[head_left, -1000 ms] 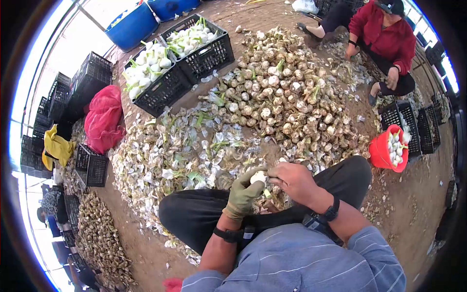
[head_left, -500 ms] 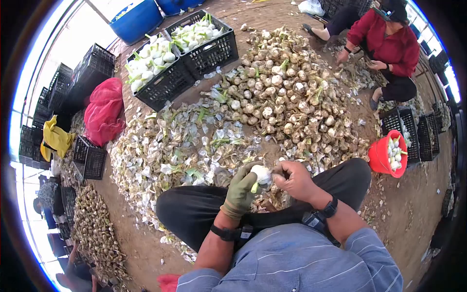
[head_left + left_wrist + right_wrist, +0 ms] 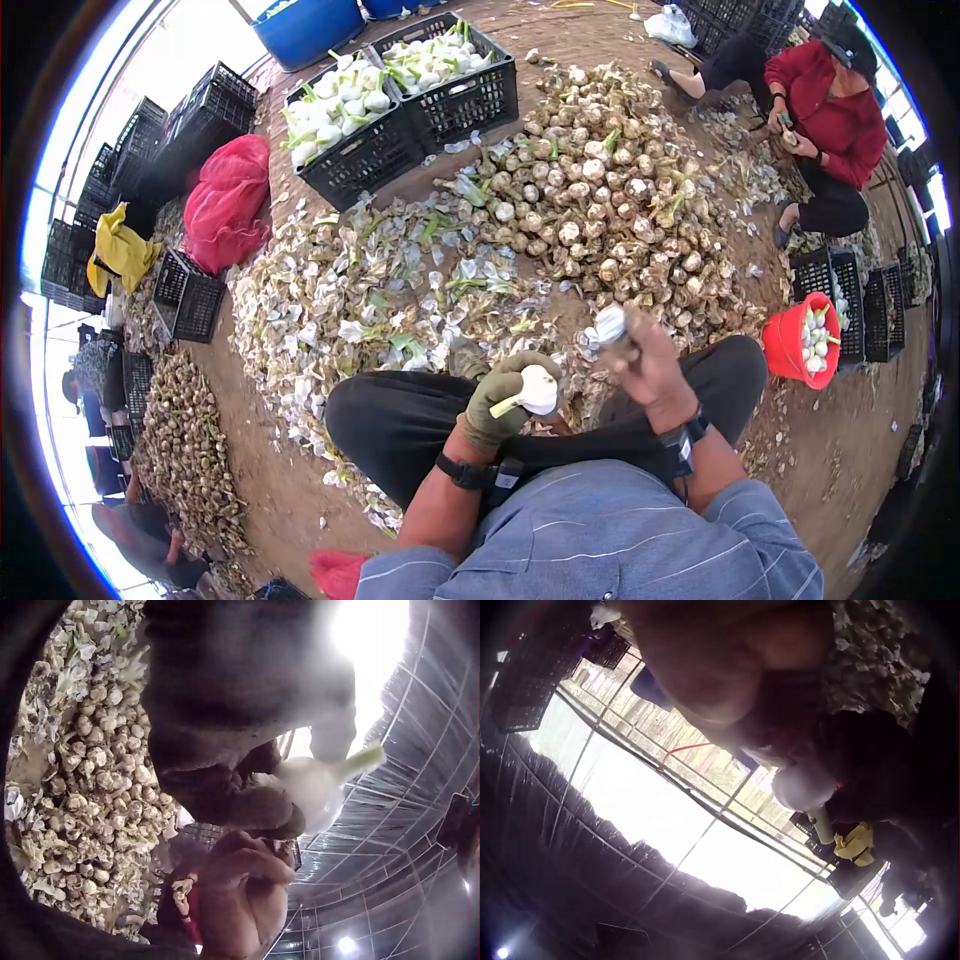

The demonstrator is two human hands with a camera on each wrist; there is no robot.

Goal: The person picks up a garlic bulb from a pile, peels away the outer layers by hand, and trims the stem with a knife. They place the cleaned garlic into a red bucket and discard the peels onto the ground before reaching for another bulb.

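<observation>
My gloved left hand (image 3: 497, 402) grips a white, peeled garlic bulb (image 3: 540, 389) with a short pale green stem, held above my lap. In the left wrist view, the same bulb (image 3: 319, 791) sticks out past the dark glove with its stem tilted upward. My bare right hand (image 3: 650, 368) is just to the right of the bulb, apart from it and blurred. Its fingers are curled, and a whitish piece of garlic skin (image 3: 609, 324) shows at the fingertips. Loose garlic skins (image 3: 340, 300) lie in front of my crossed legs.
Unpeeled garlic (image 3: 600, 200) is heaped ahead. Behind the skins are black crates (image 3: 455, 112) of peeled bulbs. A red bucket (image 3: 783, 343) with more bulbs stands by my right knee. A person in a red top (image 3: 845, 130) sits at the far right. Pink netting (image 3: 228, 205) lies left.
My right hand has pulled away from the bulb, up and to the right. The left hand has turned the bulb so its stem points left. The head view has shifted slightly.
</observation>
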